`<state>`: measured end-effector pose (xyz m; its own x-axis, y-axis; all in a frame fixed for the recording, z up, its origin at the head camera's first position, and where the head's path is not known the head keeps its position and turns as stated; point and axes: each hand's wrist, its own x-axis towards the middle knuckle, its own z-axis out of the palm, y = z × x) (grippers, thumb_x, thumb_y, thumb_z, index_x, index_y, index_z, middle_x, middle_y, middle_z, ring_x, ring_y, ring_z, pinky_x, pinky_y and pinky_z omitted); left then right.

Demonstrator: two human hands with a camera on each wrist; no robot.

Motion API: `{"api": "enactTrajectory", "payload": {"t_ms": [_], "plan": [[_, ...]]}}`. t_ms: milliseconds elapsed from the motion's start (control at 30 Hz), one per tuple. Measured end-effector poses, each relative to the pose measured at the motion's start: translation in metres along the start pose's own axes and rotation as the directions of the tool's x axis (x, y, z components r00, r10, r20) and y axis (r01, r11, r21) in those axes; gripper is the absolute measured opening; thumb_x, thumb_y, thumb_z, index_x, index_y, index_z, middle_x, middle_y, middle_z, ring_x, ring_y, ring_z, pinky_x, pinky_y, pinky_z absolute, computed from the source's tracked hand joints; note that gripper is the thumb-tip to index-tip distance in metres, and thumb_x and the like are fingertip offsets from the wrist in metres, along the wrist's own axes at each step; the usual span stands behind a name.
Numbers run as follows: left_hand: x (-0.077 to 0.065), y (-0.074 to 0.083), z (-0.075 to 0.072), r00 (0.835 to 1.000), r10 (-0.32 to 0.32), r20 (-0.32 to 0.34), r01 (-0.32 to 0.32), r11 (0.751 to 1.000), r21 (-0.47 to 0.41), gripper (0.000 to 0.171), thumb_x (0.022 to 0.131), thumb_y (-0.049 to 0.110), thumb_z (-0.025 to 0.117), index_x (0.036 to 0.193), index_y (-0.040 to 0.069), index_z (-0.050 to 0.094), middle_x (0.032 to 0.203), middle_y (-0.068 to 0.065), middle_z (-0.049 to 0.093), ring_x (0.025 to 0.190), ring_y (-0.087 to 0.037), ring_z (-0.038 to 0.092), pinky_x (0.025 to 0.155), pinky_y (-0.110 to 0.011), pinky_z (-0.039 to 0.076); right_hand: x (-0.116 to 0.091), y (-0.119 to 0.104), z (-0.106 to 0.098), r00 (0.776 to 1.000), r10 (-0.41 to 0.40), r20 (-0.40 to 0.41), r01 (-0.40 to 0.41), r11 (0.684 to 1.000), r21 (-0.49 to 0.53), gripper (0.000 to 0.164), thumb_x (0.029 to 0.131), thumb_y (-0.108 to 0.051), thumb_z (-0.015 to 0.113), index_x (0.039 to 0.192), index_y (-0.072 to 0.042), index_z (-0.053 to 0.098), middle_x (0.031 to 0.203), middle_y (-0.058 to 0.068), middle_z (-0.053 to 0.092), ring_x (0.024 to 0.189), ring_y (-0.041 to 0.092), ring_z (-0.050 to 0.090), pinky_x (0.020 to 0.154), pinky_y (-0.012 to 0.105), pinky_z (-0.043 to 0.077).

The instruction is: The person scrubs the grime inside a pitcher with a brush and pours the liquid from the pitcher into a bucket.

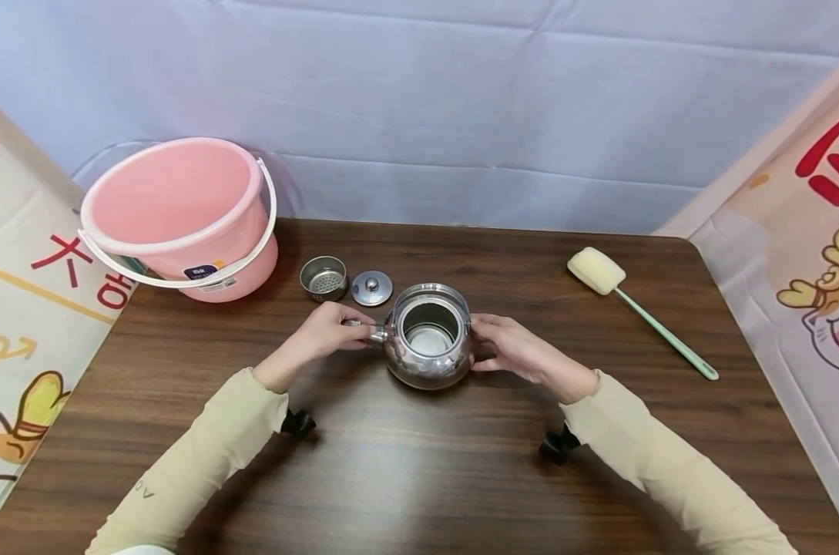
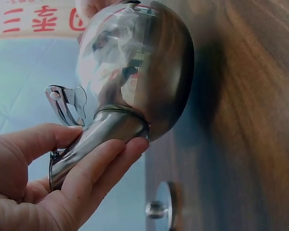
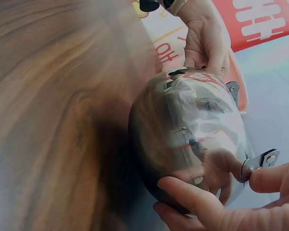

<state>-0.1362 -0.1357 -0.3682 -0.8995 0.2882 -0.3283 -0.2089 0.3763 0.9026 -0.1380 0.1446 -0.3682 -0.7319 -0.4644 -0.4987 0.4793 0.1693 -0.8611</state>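
A shiny steel teapot (image 1: 429, 371) without its lid is between my two hands, its round mouth facing up. My left hand (image 1: 332, 333) grips the spout (image 2: 106, 134), thumb on one side and fingers along the other. On the opposite side, my right hand (image 1: 512, 347) holds the teapot's rounded body, with fingertips (image 3: 176, 187) against the lower wall and the thumb by the handle's hinge lug (image 3: 265, 161). Behind the left hand, a steel lid (image 1: 372, 288) with a knob lies beside a perforated steel strainer (image 1: 324, 278).
At the back left of the brown wooden table (image 1: 419, 478) stands a pink bucket (image 1: 253, 270) with a white handle. A sponge brush (image 1: 597, 270) with a long pale green handle lies at the right. Light cloth (image 1: 419, 100) hangs behind the table.
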Motion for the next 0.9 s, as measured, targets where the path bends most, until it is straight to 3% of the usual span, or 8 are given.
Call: {"api": "enactTrajectory", "payload": {"t_ms": [133,233,433,533,633,900], "plan": [[-0.008,0.005,-0.011,0.999,0.018,-0.047,-0.016,0.999,0.036,0.029,0.084,0.004,0.058,0.105,-0.015,0.060,0.087,-0.016,0.066,0.080,-0.025,0.066,0.074,-0.035,0.051,0.004,-0.013,0.007,1.000,-0.008,0.002,0.008,1.000,0.019,0.052,0.100,-0.017,0.027,0.144,0.004,0.006,0.147,0.022,0.013,0.131,0.036,0.022,0.096,0.049,0.036],[-0.012,0.011,-0.019,0.995,0.018,-0.097,-0.014,0.999,0.044,0.029,0.083,0.006,0.060,0.105,-0.013,0.061,0.087,-0.017,0.067,0.076,-0.019,0.067,0.071,-0.031,0.052,0.007,-0.024,0.013,1.000,-0.026,0.003,0.026,0.999,0.027,0.052,0.100,-0.017,0.027,0.144,0.001,0.006,0.148,0.020,0.013,0.131,0.036,0.022,0.098,0.049,0.033],[-0.020,0.023,-0.036,0.985,0.050,-0.168,-0.051,0.999,-0.003,0.029,0.082,0.003,0.061,0.106,-0.013,0.060,0.084,-0.011,0.067,0.071,-0.008,0.065,0.068,-0.026,0.052,0.013,-0.048,0.024,0.997,-0.079,-0.004,0.079,0.997,0.017,0.051,0.100,-0.017,0.029,0.145,-0.003,0.011,0.141,0.021,0.026,0.118,0.029,0.038,0.097,0.045,0.036],[-0.024,0.031,-0.044,0.978,0.079,-0.190,-0.078,0.997,0.016,0.030,0.082,0.005,0.062,0.107,-0.012,0.060,0.078,-0.006,0.067,0.071,-0.006,0.065,0.068,-0.025,0.052,0.014,-0.059,0.027,0.994,-0.106,-0.007,0.106,0.994,0.011,0.051,0.100,-0.017,0.029,0.146,-0.005,0.011,0.134,0.019,0.033,0.105,0.022,0.045,0.096,0.042,0.037],[-0.028,0.038,-0.052,0.969,0.110,-0.220,-0.107,0.994,0.027,0.031,0.082,0.007,0.062,0.108,-0.011,0.060,0.076,-0.003,0.067,0.071,-0.004,0.064,0.069,-0.024,0.052,0.015,-0.070,0.031,0.990,-0.140,-0.008,0.140,0.990,0.016,0.050,0.100,-0.017,0.030,0.146,-0.008,0.013,0.127,0.017,0.037,0.096,0.017,0.047,0.096,0.042,0.036],[-0.036,0.059,-0.074,0.936,0.159,-0.315,-0.163,0.987,0.016,0.035,0.083,0.009,0.063,0.111,-0.011,0.058,0.065,0.010,0.062,0.066,0.002,0.060,0.066,-0.016,0.050,0.023,-0.100,0.043,0.970,-0.244,0.010,0.244,0.970,0.004,0.049,0.099,-0.018,0.031,0.146,-0.013,0.015,0.128,0.017,0.038,0.098,0.018,0.047,0.100,0.043,0.032]]}}
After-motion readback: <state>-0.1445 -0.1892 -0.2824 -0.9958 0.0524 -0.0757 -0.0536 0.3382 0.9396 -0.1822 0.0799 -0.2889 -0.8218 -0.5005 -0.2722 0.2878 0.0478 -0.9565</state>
